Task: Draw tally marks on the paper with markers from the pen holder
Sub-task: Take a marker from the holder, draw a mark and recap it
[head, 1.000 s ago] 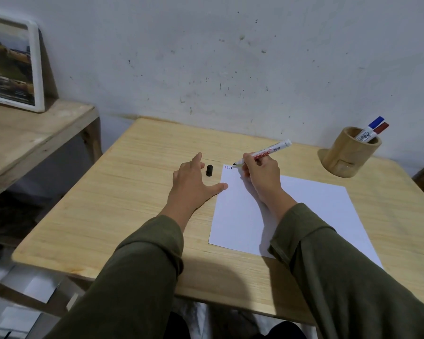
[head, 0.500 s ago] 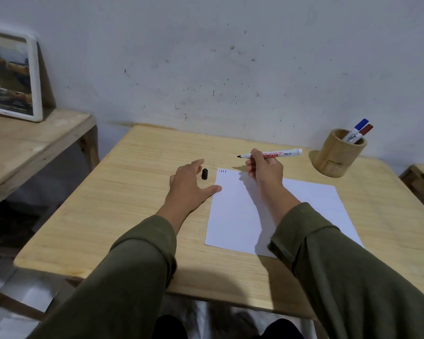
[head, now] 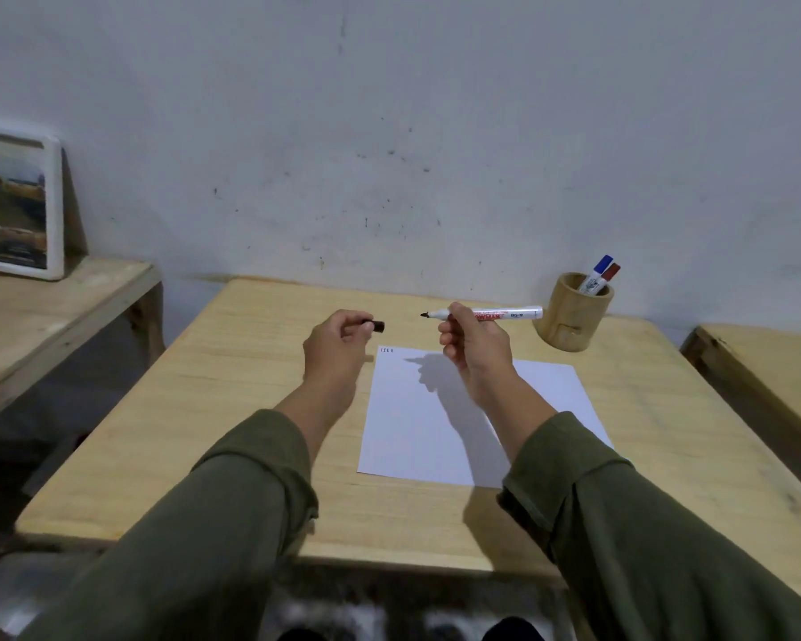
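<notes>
Pinched in the right hand (head: 475, 347), the black marker (head: 482, 314) hangs over the paper (head: 458, 437), tip bare. It looks light, hard and smooth — best held mid-barrel. Left hand (head: 338, 347) fingers curl round its small cap (head: 376, 325). Red letters on the barrel read "OWMAN". Farther off, the pen holder (head: 574, 312) keeps two more markers.

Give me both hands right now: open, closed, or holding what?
Left hand: closed, pinching the black cap.
Right hand: closed, grip around the uncapped marker, tip pointing toward the cap.
</notes>
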Action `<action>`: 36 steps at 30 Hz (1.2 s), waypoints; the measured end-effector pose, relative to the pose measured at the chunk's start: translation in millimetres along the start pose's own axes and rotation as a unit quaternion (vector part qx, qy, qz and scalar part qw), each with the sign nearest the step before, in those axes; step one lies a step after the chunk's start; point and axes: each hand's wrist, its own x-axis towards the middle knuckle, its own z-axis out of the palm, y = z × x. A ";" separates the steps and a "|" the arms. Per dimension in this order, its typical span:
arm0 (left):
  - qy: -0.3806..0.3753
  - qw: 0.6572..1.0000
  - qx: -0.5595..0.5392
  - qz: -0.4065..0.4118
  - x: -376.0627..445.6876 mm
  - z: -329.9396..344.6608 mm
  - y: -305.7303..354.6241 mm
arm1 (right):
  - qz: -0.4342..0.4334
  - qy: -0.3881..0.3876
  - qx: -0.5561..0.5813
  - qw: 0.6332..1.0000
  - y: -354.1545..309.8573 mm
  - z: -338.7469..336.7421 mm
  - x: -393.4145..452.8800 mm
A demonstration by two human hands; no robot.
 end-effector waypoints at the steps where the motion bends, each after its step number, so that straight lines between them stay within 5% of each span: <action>1: -0.015 1.000 -0.025 -0.004 -1.4 2.9 9.1 | -0.003 -0.009 0.007 1.000 -4.7 -1.7 -3.0; 15: -0.114 0.989 -0.099 -0.002 -32.3 23.4 54.7 | -0.044 -0.057 0.003 0.997 -39.5 -16.8 -31.8; 36: -0.106 0.994 -0.032 0.020 -43.4 37.1 67.9 | -0.052 -0.090 -0.040 0.994 -48.4 -17.8 -37.0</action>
